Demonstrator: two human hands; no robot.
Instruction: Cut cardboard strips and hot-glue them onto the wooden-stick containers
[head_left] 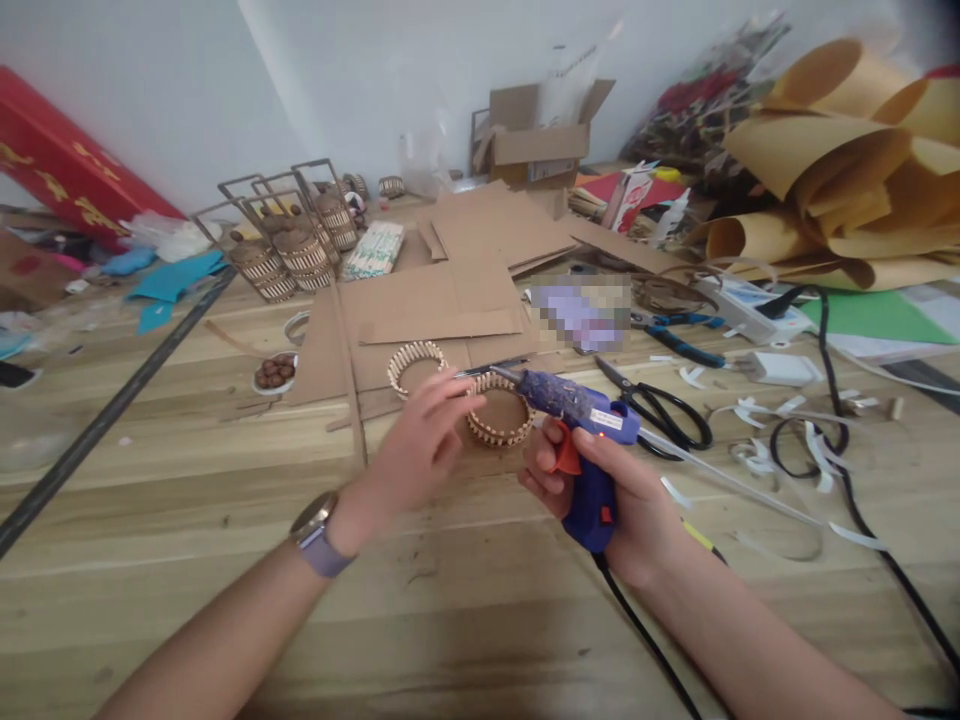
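My right hand (600, 480) is wrapped round a blue glue gun (559, 397) with a red trigger. Its nozzle points left, over the back rim of a ring of small wooden sticks (501, 437). My left hand (416, 440), with a watch on the wrist, reaches in from the left beside that ring. Its fingers are drawn together near a thin dark stick-like tool (480, 371); whether they grip it is too blurred to tell. Behind my left hand a second, paler stick ring (396, 372) lies on the cardboard (435, 300).
Black scissors (660, 415), blue-handled pliers (686, 345) and white paper scraps lie to the right. Dark cables cross the right side. Small lidded baskets (300, 250) and a bowl of brown balls (276, 372) stand left. Rolled brown paper (840, 180) fills the back right.
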